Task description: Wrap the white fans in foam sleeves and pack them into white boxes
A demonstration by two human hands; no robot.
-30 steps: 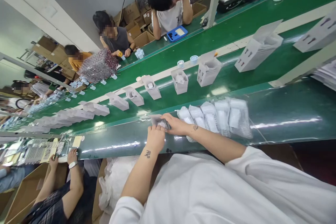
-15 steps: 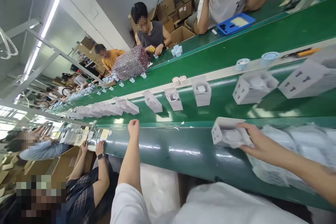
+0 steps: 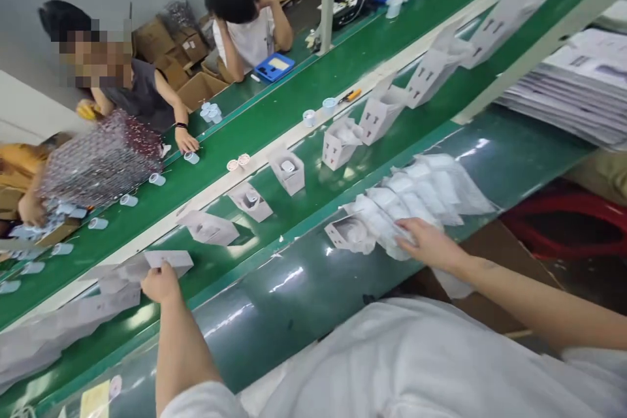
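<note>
My left hand (image 3: 160, 283) reaches over the far belt, and its fingers pinch the edge of a flat white cardboard carton (image 3: 169, 259). More white cartons lie flat and overlapping beside it. My right hand (image 3: 426, 243) rests on a heap of white plastic-wrapped packets (image 3: 416, 192) on the near green belt, with its fingers extended. Just left of those fingers, a white carton with a round white item inside (image 3: 349, 234) lies on its side against the heap.
Open white cartons (image 3: 382, 114) stand in a row along the far green belt. Beyond them, a seated person (image 3: 245, 32) is next to a blue tray (image 3: 274, 66). A stack of printed white sheets (image 3: 580, 88) lies at right, above a red tub (image 3: 563, 215).
My left hand has moved from a raised fist at the belt edge to pinching a flat carton. My right hand has let go of the carton, which now lies by the packets.
</note>
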